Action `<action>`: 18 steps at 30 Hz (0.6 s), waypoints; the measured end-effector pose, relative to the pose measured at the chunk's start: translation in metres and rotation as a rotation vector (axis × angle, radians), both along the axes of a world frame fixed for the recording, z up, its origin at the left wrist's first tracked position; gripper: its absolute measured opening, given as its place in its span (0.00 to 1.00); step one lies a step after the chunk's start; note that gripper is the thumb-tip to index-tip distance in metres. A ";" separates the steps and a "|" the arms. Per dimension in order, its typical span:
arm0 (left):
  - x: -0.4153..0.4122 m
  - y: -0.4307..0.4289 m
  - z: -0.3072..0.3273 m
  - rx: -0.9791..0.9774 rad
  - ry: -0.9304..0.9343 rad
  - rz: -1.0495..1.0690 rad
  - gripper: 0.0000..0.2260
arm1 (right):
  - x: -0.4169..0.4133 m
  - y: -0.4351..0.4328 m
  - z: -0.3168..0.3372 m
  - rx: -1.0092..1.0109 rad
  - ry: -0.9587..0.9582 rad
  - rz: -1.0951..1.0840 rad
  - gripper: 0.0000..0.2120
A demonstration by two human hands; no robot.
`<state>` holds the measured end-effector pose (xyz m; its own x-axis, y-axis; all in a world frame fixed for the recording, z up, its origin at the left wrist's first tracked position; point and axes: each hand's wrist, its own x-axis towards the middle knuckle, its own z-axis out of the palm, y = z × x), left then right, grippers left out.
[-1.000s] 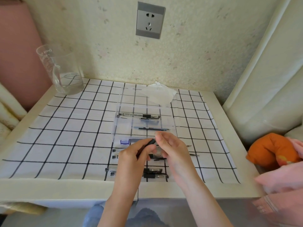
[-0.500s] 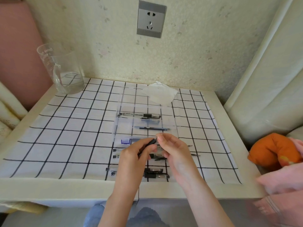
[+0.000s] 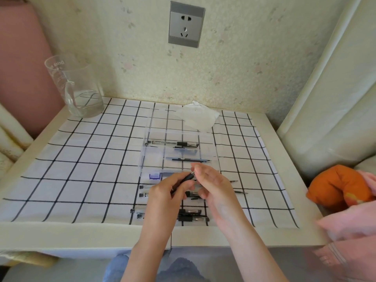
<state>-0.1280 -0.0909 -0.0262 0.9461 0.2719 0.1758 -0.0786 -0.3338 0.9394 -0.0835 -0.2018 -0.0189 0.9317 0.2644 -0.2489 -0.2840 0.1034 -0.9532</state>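
Observation:
My left hand (image 3: 165,193) grips a black pen (image 3: 188,177) by its barrel, the tip end slanting up to the right. My right hand (image 3: 211,184) pinches that tip end between thumb and fingertips. Both hands hover over a clear plastic organiser box (image 3: 177,153) on the checked cloth. A black gel pen (image 3: 173,143) lies in its far compartment and a thin dark refill (image 3: 188,159) in the middle one. Several more pens (image 3: 191,215) lie in a clear tray near the table's front edge, partly hidden by my hands.
A glass jug (image 3: 76,88) with some water stands at the back left. A crumpled white tissue (image 3: 198,118) lies behind the box. An orange cushion (image 3: 339,186) and pink fabric (image 3: 350,222) sit off the table's right edge. A wall socket (image 3: 186,24) is above.
Both hands have stayed on the pen almost in place. The right fingertips have shifted slightly at the pen's tip end.

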 end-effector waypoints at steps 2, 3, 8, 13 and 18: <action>0.000 -0.001 0.000 0.005 0.002 -0.009 0.17 | 0.001 0.000 -0.001 -0.028 0.005 -0.023 0.14; 0.000 -0.001 0.000 0.003 0.002 -0.010 0.17 | 0.001 -0.001 -0.002 -0.028 0.005 -0.029 0.12; 0.001 0.001 -0.002 0.009 -0.004 0.005 0.16 | 0.001 -0.002 -0.001 0.013 0.001 -0.002 0.13; 0.000 0.000 -0.001 0.016 -0.004 -0.014 0.17 | 0.003 -0.002 0.000 -0.031 0.017 -0.008 0.11; 0.000 0.001 -0.002 0.016 -0.015 -0.002 0.15 | 0.002 -0.002 0.002 -0.010 0.032 0.009 0.16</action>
<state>-0.1276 -0.0897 -0.0284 0.9438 0.2671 0.1945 -0.0935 -0.3490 0.9325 -0.0818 -0.2034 -0.0170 0.9207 0.2705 -0.2813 -0.3153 0.0910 -0.9446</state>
